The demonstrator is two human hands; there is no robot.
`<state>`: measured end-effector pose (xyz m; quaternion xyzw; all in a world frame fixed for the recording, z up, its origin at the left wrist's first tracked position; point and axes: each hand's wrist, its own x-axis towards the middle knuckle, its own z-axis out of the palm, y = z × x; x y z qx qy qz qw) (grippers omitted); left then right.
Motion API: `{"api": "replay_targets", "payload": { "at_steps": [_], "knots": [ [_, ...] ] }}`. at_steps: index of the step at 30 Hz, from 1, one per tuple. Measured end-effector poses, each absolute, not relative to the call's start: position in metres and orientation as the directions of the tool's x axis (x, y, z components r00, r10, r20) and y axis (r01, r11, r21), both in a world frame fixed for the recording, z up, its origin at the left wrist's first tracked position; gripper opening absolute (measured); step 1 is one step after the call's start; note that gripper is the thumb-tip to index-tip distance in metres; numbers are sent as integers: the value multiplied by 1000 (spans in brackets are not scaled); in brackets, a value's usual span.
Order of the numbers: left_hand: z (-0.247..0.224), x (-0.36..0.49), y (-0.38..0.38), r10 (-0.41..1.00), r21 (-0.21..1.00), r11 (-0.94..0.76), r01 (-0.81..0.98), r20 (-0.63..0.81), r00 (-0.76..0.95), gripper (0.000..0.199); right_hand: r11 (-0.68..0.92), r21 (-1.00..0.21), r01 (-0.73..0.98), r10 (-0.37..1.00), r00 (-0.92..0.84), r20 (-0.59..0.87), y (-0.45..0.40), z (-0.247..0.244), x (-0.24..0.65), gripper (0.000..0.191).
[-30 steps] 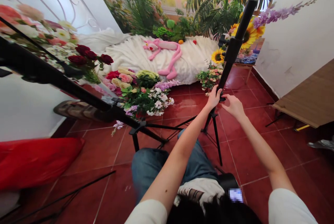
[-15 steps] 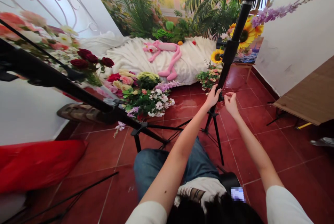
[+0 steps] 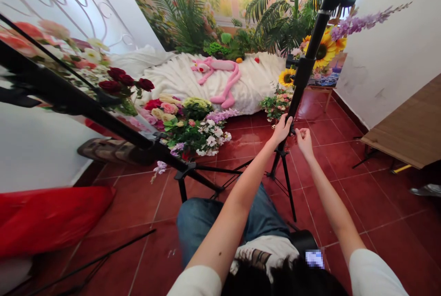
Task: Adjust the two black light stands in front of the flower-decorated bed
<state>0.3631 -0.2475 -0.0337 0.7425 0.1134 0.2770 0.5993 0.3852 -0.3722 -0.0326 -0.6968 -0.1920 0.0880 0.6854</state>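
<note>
A black light stand (image 3: 305,73) rises at a tilt in the right half of the head view, its legs spread on the floor. My left hand (image 3: 282,129) is wrapped round its pole, low down, just above the leg joint. A small black clamp knob (image 3: 292,129) juts from the pole's right side there. Beside this knob is my right hand (image 3: 304,143), its fingers curled into a pinch. Whether the fingertips touch the knob, or hold anything, I cannot tell.
Another black stand (image 3: 113,123) slants across the left. Artificial flowers (image 3: 200,126) are in front of a white fur cloth (image 3: 172,73) bearing a pink plush toy (image 3: 223,65). A red bag (image 3: 51,218) lies left; a brown board (image 3: 406,126) stands right.
My right hand has shifted slightly down, its fingertips staying close to the knob. My left hand keeps its grip on the pole. The whole view has moved a little.
</note>
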Motion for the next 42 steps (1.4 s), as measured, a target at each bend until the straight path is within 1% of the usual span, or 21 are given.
{"api": "replay_targets", "payload": {
  "at_steps": [2, 3, 5, 8, 11, 13, 18, 21, 24, 26, 27, 28, 29, 31, 32, 33, 34, 37, 40, 42],
  "knots": [
    [-34, 363, -249, 517, 957, -244, -156, 265, 814, 38, -186, -904, 385, 422, 862, 281, -385, -24, 382, 46],
    [-34, 364, -250, 523, 956, -242, -164, 271, 808, 38, -282, -837, 469, 450, 835, 316, -391, -19, 380, 47],
    [-33, 363, -250, 526, 953, -240, -185, 287, 800, 36, -436, -691, 577, 515, 789, 334, -398, -8, 376, 46],
    [-33, 363, -249, 519, 958, -215, -188, 275, 809, 36, -583, -488, 650, 578, 753, 313, -396, 5, 375, 40],
    [-32, 362, -246, 501, 962, -189, -195, 265, 824, 36, -653, -343, 675, 632, 735, 244, -388, 16, 380, 33],
    [-31, 362, -244, 488, 960, -183, -212, 276, 828, 38, -691, -275, 668, 645, 742, 183, -381, 24, 383, 32],
    [-31, 363, -244, 500, 966, -163, -200, 255, 828, 46, -752, -155, 640, 643, 765, 37, -371, 38, 384, 46],
    [-32, 364, -244, 512, 971, -156, -184, 238, 825, 43, -764, -74, 641, 644, 765, -14, -369, 43, 381, 51],
    [-33, 365, -245, 515, 967, -170, -192, 253, 819, 39, -758, -15, 652, 652, 758, -23, -368, 42, 382, 52],
    [-34, 365, -245, 517, 964, -180, -196, 262, 815, 37, -738, -37, 674, 675, 738, -12, -369, 37, 388, 49],
    [-33, 364, -245, 519, 964, -183, -192, 261, 814, 36, -721, -95, 686, 690, 724, -13, -369, 33, 393, 47],
    [-33, 364, -246, 522, 965, -185, -185, 256, 814, 35, -697, -192, 691, 706, 708, -15, -370, 27, 398, 48],
    [-33, 363, -246, 525, 967, -185, -177, 250, 813, 34, -659, -324, 679, 721, 693, -14, -370, 21, 402, 51],
    [-31, 362, -247, 534, 969, -185, -167, 241, 811, 33, -532, -615, 582, 743, 669, -10, -370, 9, 409, 61],
    [-30, 362, -248, 537, 969, -183, -165, 239, 809, 33, -452, -732, 511, 749, 663, 0, -370, 3, 410, 64],
    [-30, 361, -249, 538, 970, -178, -165, 237, 809, 34, -375, -814, 444, 748, 663, 18, -369, -2, 410, 66],
    [-29, 361, -250, 539, 971, -171, -165, 232, 810, 34, -311, -865, 393, 742, 670, 38, -368, -7, 410, 66],
    [-31, 360, -251, 526, 974, -151, -171, 226, 820, 39, -215, -919, 331, 702, 706, 90, -366, -14, 405, 68],
    [-40, 345, -251, 480, 959, -189, -211, 278, 832, 50, -199, -932, 302, 685, 723, 87, -365, -18, 402, 70],
    [-52, 322, -250, 409, 948, -216, -232, 303, 861, 59, -195, -937, 291, 689, 720, 80, -365, -19, 404, 71]
  ]
}}
